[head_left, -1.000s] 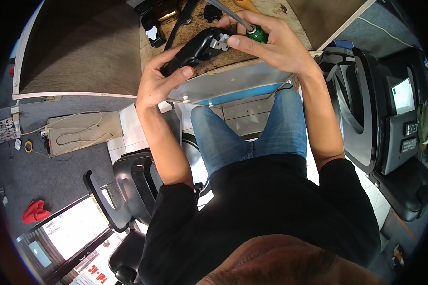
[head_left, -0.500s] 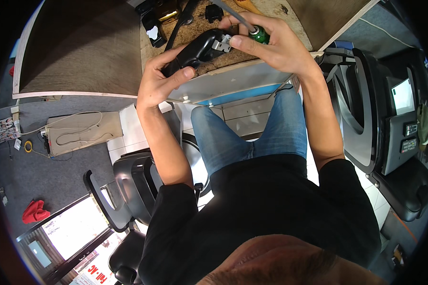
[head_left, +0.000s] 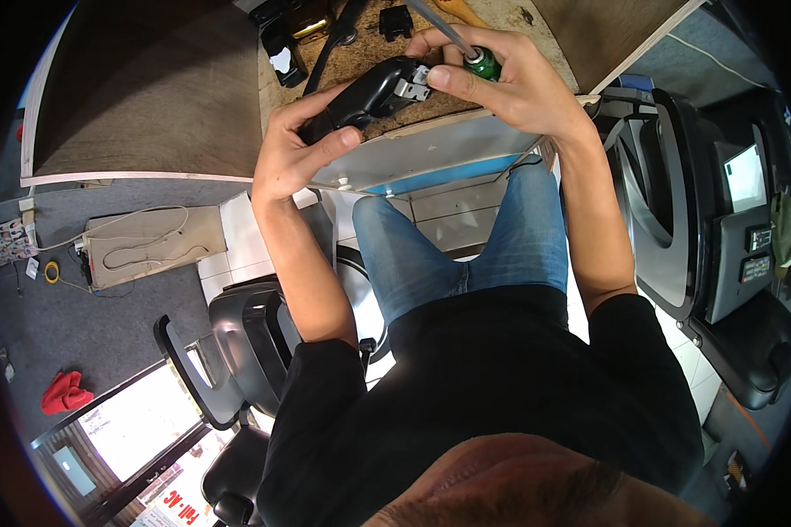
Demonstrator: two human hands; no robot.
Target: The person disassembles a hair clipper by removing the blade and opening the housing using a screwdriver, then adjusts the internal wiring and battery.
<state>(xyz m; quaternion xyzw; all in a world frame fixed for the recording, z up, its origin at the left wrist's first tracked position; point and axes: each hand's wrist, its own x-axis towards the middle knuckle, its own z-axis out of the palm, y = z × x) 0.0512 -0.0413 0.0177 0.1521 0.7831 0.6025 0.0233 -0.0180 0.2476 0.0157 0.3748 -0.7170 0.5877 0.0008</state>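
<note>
My left hand point(head_left: 294, 154) is wrapped round a black hair clipper point(head_left: 358, 99), thumb on its near side. The clipper lies tilted over the worktop, its far end pointing up and to the right. At that end, a small silver metal piece point(head_left: 412, 86) shows against the black body. My right hand point(head_left: 523, 88) keeps a screwdriver with a green handle point(head_left: 482, 64) tucked among its curled fingers, the grey shaft running up and left. The thumb and fingertips of this same hand touch the clipper's metal end.
On the worn brown worktop point(head_left: 448, 104) lie a small black part point(head_left: 395, 23), a black cord point(head_left: 328, 54) and, at the back left, black and gold clippers point(head_left: 308, 26). Wooden panels point(head_left: 149, 97) flank it. Black salon chairs point(head_left: 250, 342) stand either side of me.
The clipper has tipped very slightly, and its metal end sits a touch lower and further right. My right hand has shifted barely, with the screwdriver still in it.
</note>
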